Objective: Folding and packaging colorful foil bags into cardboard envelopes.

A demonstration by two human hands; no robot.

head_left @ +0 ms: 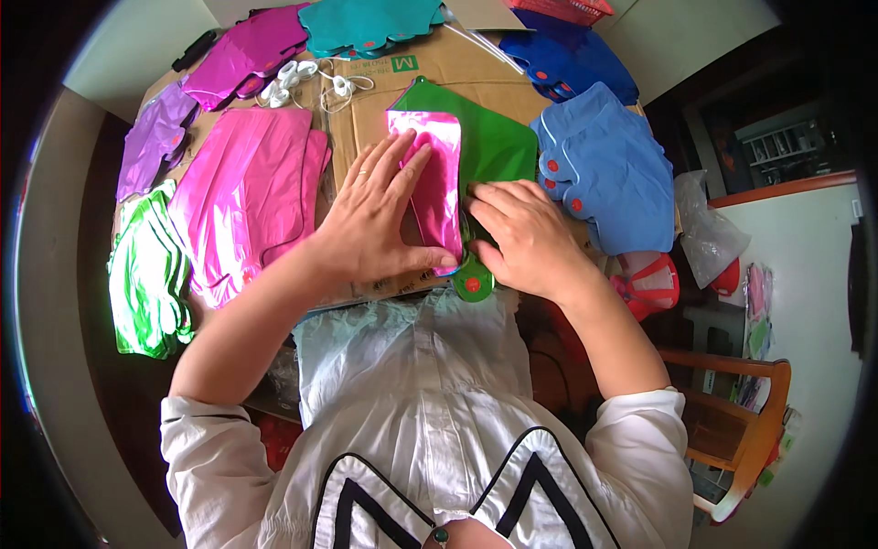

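My left hand [373, 218] lies flat, fingers spread, on a folded shiny pink foil piece [437, 174]. That pink piece rests on a flat green foil piece [494, 137] spread on a sheet of brown cardboard [448, 69]. My right hand [526, 236] presses with bent fingers on the green piece right beside the pink one's right edge. A red round dot [473, 285] shows on the green piece's near tip, below both hands.
Stacks of flat foil pieces ring the cardboard: pink [242, 197], green [146, 274] and purple [155, 137] at left, magenta [247, 50] and teal [366, 23] at the back, blue [608, 169] at right. White cords [311, 84] lie behind. A wooden chair [741, 430] stands at right.
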